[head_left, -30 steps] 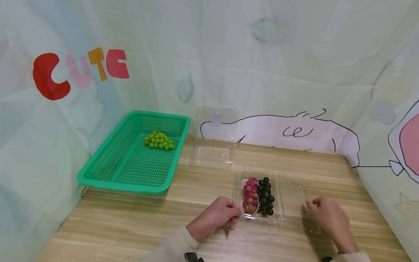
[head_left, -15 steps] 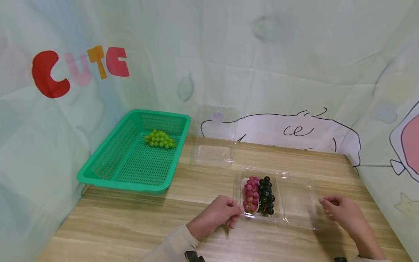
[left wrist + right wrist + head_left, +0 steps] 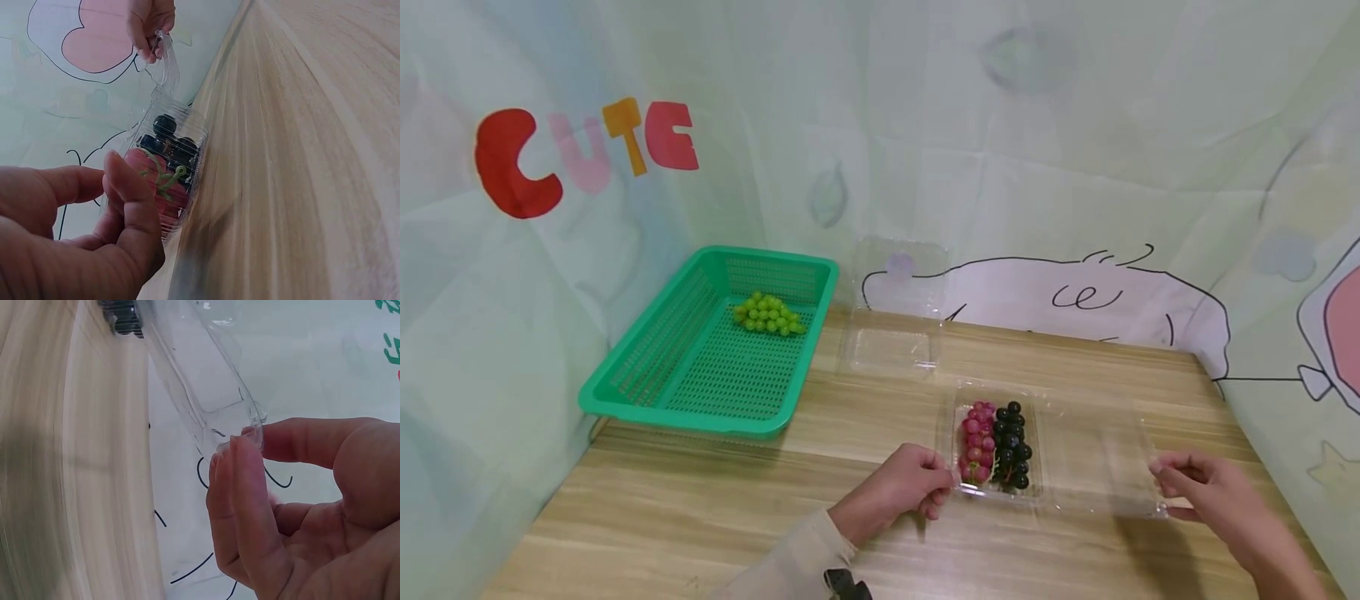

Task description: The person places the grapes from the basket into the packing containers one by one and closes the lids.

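A clear plastic clamshell box [image 3: 1000,495] lies unfolded on the table, holding a bunch of red grapes [image 3: 976,442] on the left and black grapes [image 3: 1011,446] on the right. At its near left corner, my left hand [image 3: 910,483] pinches the rim between thumb and fingers. My right hand [image 3: 1213,492] pinches the outer edge of the box's transparent lid [image 3: 1097,458]; the right wrist view shows that lid [image 3: 200,369] between thumb and fingertips. Seen from the left wrist, the lid [image 3: 167,62] slants up off the table. A bunch of green grapes [image 3: 769,314] rests in the green basket [image 3: 808,358].
A second clear clamshell box [image 3: 891,350] stands open behind the first, its lid upright near the backdrop. The green basket occupies the left rear of the wooden table [image 3: 700,517]. A printed curtain [image 3: 1037,167] encloses the back and sides.
My right hand has moved to the right and now pinches the lid's edge, which also reaches farther right. The left hand stays at the box's near left corner. Grapes and basket have not moved.
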Available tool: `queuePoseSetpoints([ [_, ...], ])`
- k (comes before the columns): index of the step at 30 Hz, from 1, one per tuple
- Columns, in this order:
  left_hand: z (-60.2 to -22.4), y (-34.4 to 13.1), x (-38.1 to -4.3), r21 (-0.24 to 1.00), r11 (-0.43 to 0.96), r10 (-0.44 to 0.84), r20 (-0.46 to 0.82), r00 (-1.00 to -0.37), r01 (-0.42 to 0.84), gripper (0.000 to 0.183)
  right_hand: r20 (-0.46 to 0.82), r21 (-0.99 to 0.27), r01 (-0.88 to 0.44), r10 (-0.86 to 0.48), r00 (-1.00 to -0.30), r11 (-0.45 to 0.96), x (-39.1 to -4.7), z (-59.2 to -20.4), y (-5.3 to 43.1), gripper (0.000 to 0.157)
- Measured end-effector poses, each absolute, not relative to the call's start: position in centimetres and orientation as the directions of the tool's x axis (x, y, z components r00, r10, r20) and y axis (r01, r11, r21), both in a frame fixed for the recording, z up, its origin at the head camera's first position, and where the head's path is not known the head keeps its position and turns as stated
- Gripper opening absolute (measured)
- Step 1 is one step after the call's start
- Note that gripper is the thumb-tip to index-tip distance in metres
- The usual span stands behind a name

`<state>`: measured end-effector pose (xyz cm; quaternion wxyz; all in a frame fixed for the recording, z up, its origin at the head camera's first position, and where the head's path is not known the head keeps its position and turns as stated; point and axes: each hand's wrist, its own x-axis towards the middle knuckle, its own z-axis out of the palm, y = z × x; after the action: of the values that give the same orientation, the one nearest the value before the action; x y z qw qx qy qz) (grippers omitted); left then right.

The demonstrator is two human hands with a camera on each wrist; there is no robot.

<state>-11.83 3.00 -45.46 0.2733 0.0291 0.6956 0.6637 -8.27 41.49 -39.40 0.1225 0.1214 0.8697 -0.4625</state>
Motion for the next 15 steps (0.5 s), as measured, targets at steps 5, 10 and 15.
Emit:
queuePoseSetpoints([
  [5, -45.31, 2.95, -11.84, 0.939, 0.119, 0.401, -0.344, -0.849, -0.323, 0.020, -0.327, -0.777, 0.328, 0.099, -0.940, 0.537, -8.15, -38.96, 41.41, 0.041],
  [10, -45.04, 2.89, -11.79, 0.938, 0.114, 0.406, -0.346, -0.846, -0.329, 0.020, -0.311, -0.786, 0.325, 0.118, -0.943, 0.525, -8.04, -38.83, 41.45, 0.030],
  [15, -45.00, 2.90, -11.81, 0.938, 0.111, 0.408, -0.344, -0.846, -0.328, 0.022, -0.311, -0.787, 0.333, 0.133, -0.941, 0.520, -8.25, -38.63, 41.45, 0.031],
])
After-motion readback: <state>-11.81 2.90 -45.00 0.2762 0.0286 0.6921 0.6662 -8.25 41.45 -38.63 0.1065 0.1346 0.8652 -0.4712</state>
